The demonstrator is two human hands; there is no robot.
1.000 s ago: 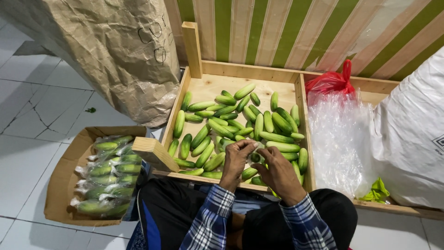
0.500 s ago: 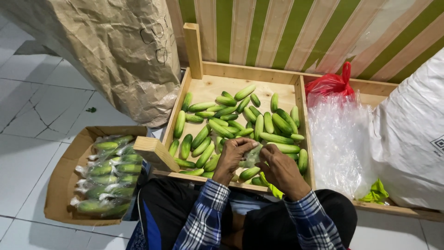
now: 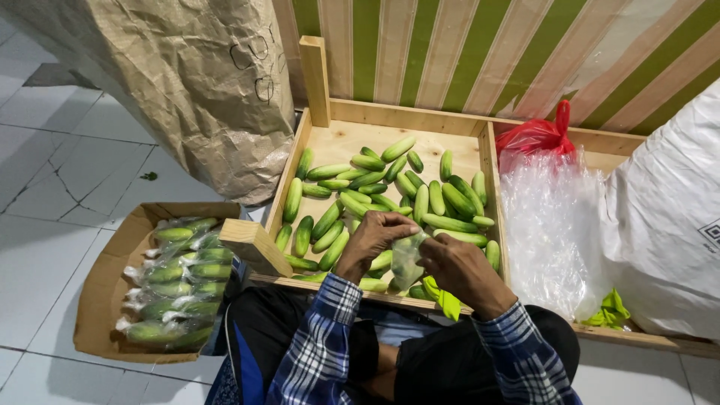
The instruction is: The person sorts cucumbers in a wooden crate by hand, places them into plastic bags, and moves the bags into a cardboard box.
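Hands meet over the near edge of a wooden tray: the left hand and the right hand, both in blue plaid sleeves, are closed from either side on a small clear plastic bag. The bag looks thin, crinkled and glossy, with green showing through it; what exactly sits inside is hard to tell. It hangs between the fingers, just above the tray's front rail, and a bright green strip lies just under the right wrist.

To the left, on the tiled floor, an open cardboard box holds packed cucumbers in clear wrapping, stacked in rows.

Beyond the hands, the wooden tray is pale, unfinished wood with a raised post at its far left corner. Loose cucumbers lie scattered across its floor, short, smooth, green fading to pale at the tips.

Right of the tray lie a heap of clear plastic bags, a knotted red bag behind it, and a large white sack. Farther back, a crumpled brown paper sack leans against a green-and-cream striped wall.
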